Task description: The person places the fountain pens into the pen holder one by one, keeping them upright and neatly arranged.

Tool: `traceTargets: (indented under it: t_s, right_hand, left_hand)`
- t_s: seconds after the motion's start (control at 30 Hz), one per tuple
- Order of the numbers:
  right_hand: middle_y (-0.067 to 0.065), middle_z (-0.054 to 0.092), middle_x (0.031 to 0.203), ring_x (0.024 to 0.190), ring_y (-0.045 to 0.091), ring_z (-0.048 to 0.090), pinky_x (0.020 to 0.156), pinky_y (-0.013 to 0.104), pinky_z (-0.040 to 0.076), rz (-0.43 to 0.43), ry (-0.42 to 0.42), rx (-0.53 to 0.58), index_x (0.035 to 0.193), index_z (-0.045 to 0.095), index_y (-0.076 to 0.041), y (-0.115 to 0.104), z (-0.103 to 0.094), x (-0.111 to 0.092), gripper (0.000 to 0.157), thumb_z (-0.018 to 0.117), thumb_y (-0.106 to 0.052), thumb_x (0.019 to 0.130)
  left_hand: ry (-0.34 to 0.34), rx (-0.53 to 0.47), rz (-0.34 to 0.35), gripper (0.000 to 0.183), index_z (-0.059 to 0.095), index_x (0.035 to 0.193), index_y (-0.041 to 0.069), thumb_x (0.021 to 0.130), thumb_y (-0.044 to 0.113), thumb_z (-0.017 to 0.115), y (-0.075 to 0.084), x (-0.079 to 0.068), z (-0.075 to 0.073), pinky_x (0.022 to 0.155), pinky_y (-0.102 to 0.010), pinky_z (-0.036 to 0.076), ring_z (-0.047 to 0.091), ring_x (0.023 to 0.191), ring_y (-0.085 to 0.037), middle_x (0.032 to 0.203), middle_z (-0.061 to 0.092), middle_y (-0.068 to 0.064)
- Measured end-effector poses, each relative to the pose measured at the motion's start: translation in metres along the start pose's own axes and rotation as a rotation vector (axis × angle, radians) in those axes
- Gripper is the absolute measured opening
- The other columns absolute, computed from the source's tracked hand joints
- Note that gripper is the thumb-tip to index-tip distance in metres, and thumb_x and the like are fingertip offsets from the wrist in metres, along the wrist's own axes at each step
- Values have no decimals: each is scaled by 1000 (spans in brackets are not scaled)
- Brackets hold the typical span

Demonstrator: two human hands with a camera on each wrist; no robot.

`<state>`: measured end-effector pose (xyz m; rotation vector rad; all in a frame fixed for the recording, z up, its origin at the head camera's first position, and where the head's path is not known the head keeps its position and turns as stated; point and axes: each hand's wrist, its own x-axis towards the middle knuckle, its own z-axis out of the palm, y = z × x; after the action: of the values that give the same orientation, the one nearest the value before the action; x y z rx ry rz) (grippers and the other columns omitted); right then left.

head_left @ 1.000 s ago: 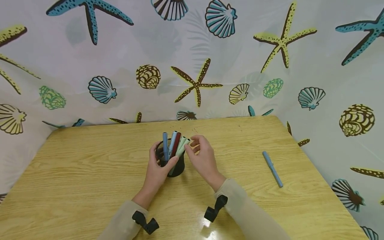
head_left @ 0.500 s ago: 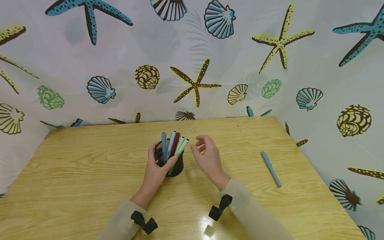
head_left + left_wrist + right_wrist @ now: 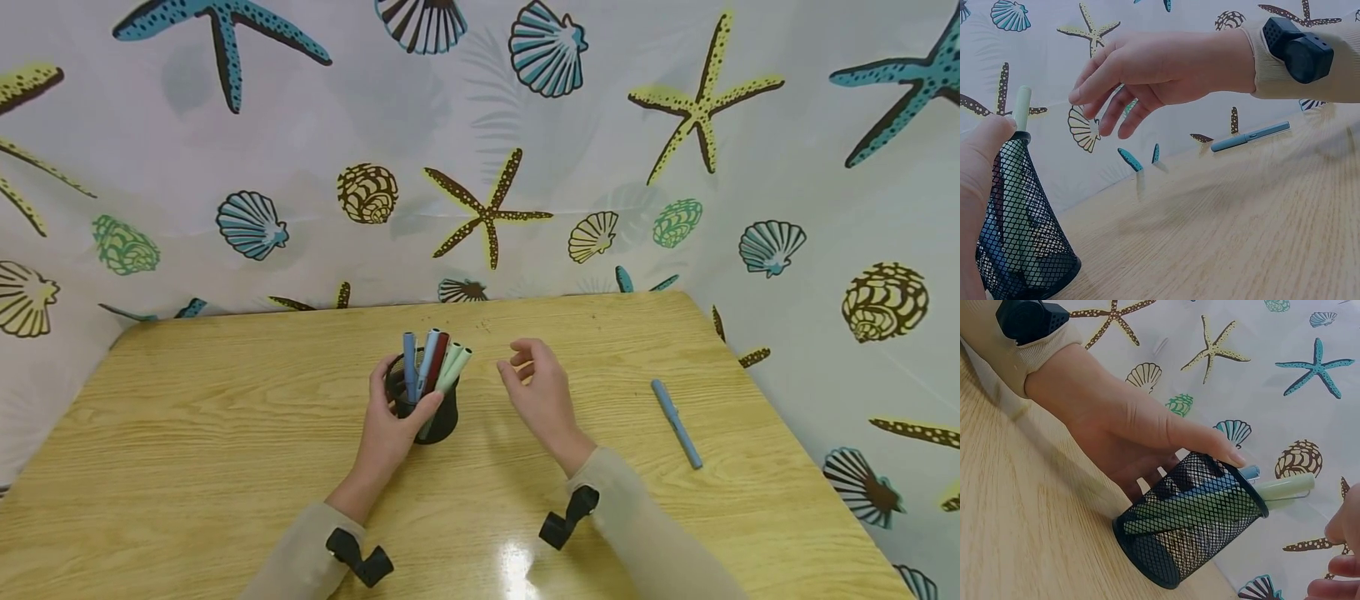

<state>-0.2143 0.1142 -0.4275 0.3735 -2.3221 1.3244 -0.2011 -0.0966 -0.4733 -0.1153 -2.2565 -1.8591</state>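
Note:
My left hand (image 3: 390, 429) grips a black mesh pen holder (image 3: 447, 417), thumb on the near side and fingers around the far side. Several pens stand in it: blue ones, a dark red pen (image 3: 437, 362) and light green pens (image 3: 454, 368). The mesh shows their lower parts in the right wrist view, where a green pen (image 3: 1288, 486) sticks out past the rim. To the right of the holder, apart from it, my right hand (image 3: 543, 396) hovers above the table with loosely bent fingers and nothing in them.
A capped blue pen (image 3: 677, 425) lies alone on the wooden table (image 3: 225, 467), right of my right hand. Behind the table hangs a white cloth (image 3: 315, 108) printed with shells and starfish. Black wrist cameras sit on both sleeves.
My right hand has drawn away from the green pens in the holder, moving to the right. My left hand keeps its grip on the pen holder.

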Motion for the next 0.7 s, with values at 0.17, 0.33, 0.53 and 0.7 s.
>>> traceTargets:
  t_s: [0.17, 0.33, 0.53, 0.7]
  right_hand:
    - [11, 58, 91, 75, 21, 58, 65, 31, 49, 2, 10, -2, 110, 57, -3, 6, -6, 0, 26, 65, -15, 88]
    - [9, 58, 90, 75, 22, 58, 66, 32, 49, 25, 20, -13, 110, 58, -3, 9, -13, -1, 25, 65, -15, 89]
    - [12, 58, 92, 76, 23, 58, 67, 36, 49, 52, 27, -17, 110, 58, -2, 14, -21, -3, 25, 64, -14, 89]
    - [13, 58, 92, 77, 24, 58, 68, 36, 49, 65, 30, -20, 109, 58, -2, 19, -27, -4, 25, 64, -14, 89]
  left_hand:
    - [-1, 0, 0, 79, 23, 143, 25, 81, 38, 71, 0, 0, 0, 95, -48, 31, 43, 116, -25, 131, 42, -9]
    - [-1, -5, 1, 79, 23, 143, 26, 81, 38, 71, 0, 0, 0, 95, -48, 31, 42, 116, -25, 131, 41, -9]
    - [0, -3, -7, 80, 22, 143, 27, 81, 39, 71, -1, 0, -1, 96, -48, 31, 42, 116, -25, 133, 39, -8]
    - [-3, 1, -7, 80, 22, 143, 27, 81, 39, 71, 0, 0, -1, 96, -49, 30, 42, 116, -25, 134, 38, -7]
